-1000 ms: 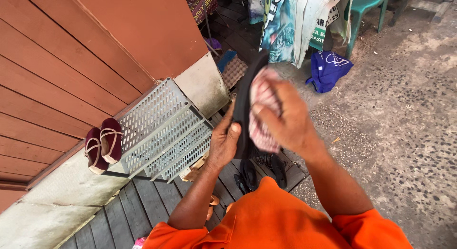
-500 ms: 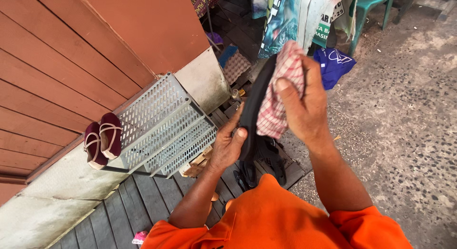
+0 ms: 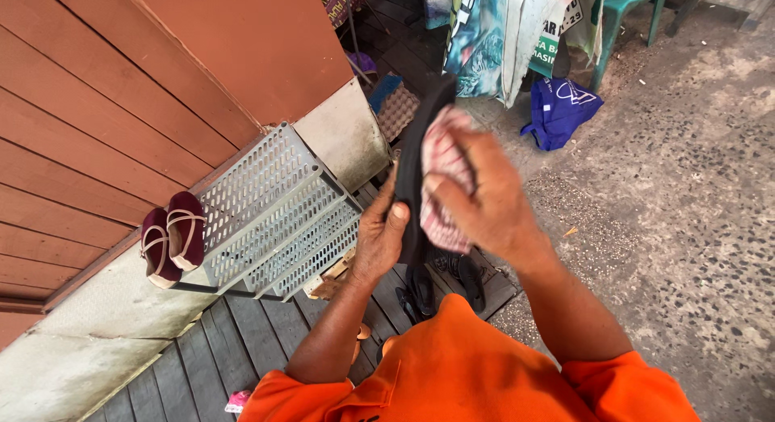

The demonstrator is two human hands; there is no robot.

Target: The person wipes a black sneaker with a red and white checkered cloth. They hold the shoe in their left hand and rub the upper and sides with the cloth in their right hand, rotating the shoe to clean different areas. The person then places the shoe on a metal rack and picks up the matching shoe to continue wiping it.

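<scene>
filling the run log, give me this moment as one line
left hand: grips black sandal | right hand: presses checked cloth on sandal | nearby: grey shoe rack, maroon shoes

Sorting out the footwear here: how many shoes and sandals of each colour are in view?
Maroon strap shoes on the grey rack: 2
Black sandal held in the left hand, wiped with a checked cloth by the right hand: 1
Black sandals on the boards: 2
Total: 5

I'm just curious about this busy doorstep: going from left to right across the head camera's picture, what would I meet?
Pair of maroon shoes → grey perforated rack → left hand holding a black sandal → right hand pressing a pink checked cloth to it → blue bag on the gravel.
</scene>
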